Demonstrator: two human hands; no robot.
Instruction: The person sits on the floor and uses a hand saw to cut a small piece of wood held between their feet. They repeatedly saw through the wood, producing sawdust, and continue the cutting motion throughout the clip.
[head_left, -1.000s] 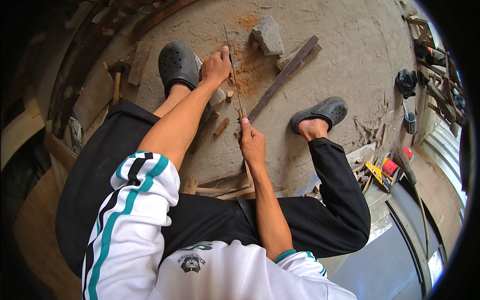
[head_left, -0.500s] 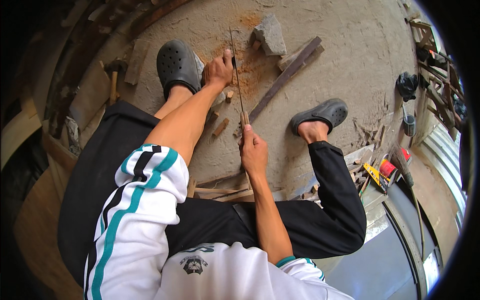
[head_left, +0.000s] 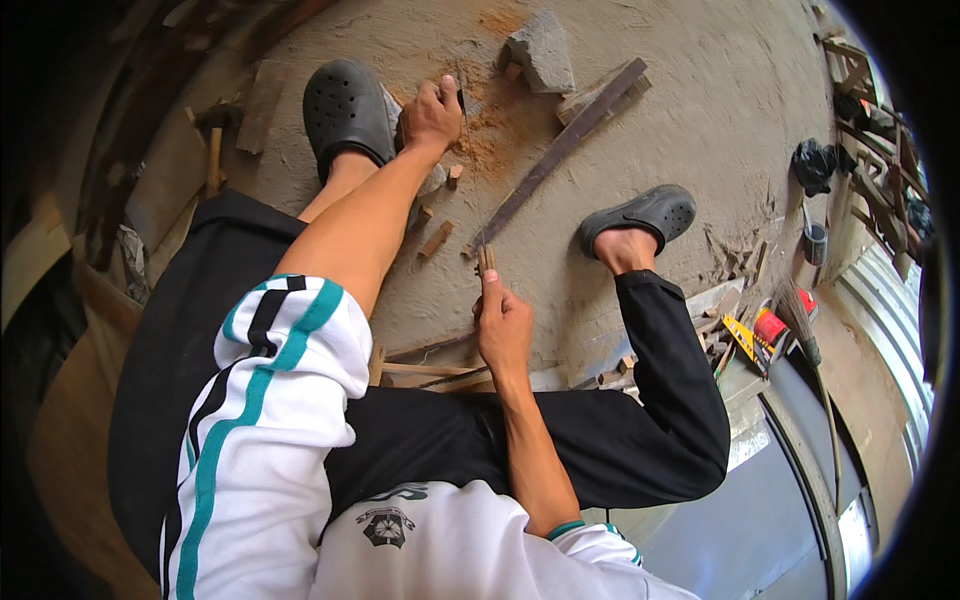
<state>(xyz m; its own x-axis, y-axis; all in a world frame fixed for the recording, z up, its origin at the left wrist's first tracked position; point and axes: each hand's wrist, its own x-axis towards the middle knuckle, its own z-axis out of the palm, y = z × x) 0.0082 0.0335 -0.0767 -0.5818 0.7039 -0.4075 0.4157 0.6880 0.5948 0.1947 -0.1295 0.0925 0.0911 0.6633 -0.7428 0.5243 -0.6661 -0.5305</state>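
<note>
My right hand (head_left: 505, 328) is closed round the wooden handle (head_left: 487, 260) of a saw, its thumb lying along the top. The thin saw blade (head_left: 472, 165) runs away from me, edge-on and faint. Beside the blade's far part, my left hand (head_left: 432, 117) is closed with the thumb up, gripping a small dark piece (head_left: 461, 100) that is mostly hidden by the fingers. Orange sawdust (head_left: 490, 140) is scattered on the ground right of the blade. Small wood offcuts (head_left: 436, 239) lie between my hands.
A grey stone block (head_left: 542, 52) and a long dark wood strip (head_left: 565, 150) lie beyond the blade. My dark clogs (head_left: 348, 112) flank the work. A hammer (head_left: 215, 150) rests at left. A yellow tool (head_left: 741, 337), a red can (head_left: 769, 328) and a broom (head_left: 815, 350) are at right.
My right hand has drawn the saw back toward me, and its handle now sits nearer my body. My left hand keeps its grip by the blade. The view has shifted slightly.
</note>
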